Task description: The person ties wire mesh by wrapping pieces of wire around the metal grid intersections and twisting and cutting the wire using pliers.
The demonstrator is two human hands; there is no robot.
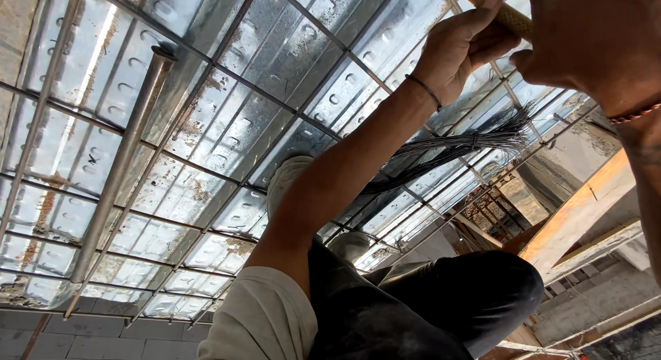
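- We see the left hand [460, 45] raised near the top edge of the deck, fingers curled tight around a tan, textured round handle [506, 14]; what tool the handle belongs to is cut off by the frame.
- The right hand [592, 40] sits very close to the camera at the top right corner, blurred; we cannot tell whether its fingers are apart or together, though it seems to meet the same handle.
- A bundle of thin dark tie wires [461, 148] lies on the deck just below the left forearm, ends fanned toward the right edge.
- The carrier is a ribbed, shiny galvanised steel deck [275, 50] with a grid of thin rebar bars [227, 78] laid across it.
- A long grey metal pipe [120, 167] rests on the grid near the left edge.
- A light-coloured shoe [286, 181] and dark-trousered knee [475, 291] show the person crouched on the deck.
- Progress, as we judge it: the rebar grid looks laid; which crossings are tied is too small to tell, and the wire bundle looks largely unused.
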